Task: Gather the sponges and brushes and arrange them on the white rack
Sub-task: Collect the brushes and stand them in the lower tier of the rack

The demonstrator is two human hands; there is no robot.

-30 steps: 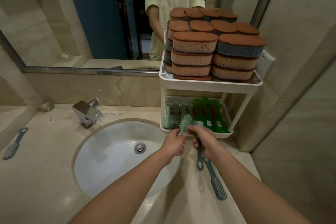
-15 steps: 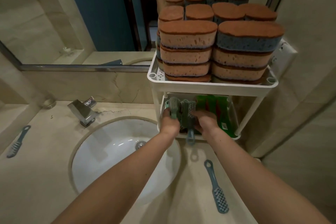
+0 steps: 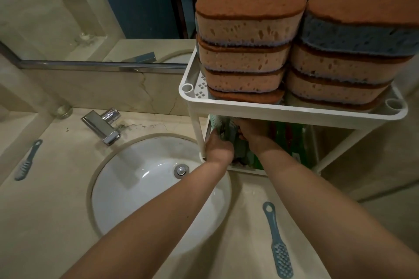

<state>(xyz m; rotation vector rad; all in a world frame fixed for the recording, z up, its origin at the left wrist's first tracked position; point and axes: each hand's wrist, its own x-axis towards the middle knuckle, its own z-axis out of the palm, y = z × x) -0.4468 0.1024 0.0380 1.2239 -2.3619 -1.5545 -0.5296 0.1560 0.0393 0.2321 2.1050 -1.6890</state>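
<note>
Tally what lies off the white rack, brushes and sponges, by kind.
Brushes: 2, left brush and right brush, either side of the sink
Sponges: 0, all in view sit on the rack
Total: 2

White rack (image 3: 292, 110) on surface (image 3: 45, 222), sponges (image 3: 247, 27) stacked on top tier, left hand (image 3: 218, 148) and right hand (image 3: 251, 131) in lower tier among brushes (image 3: 241, 154), fingers mostly hidden, right brush (image 3: 275, 240) and left brush (image 3: 26, 161) flat beside sink (image 3: 136, 199), faucet (image 3: 102, 127) behind.
</note>
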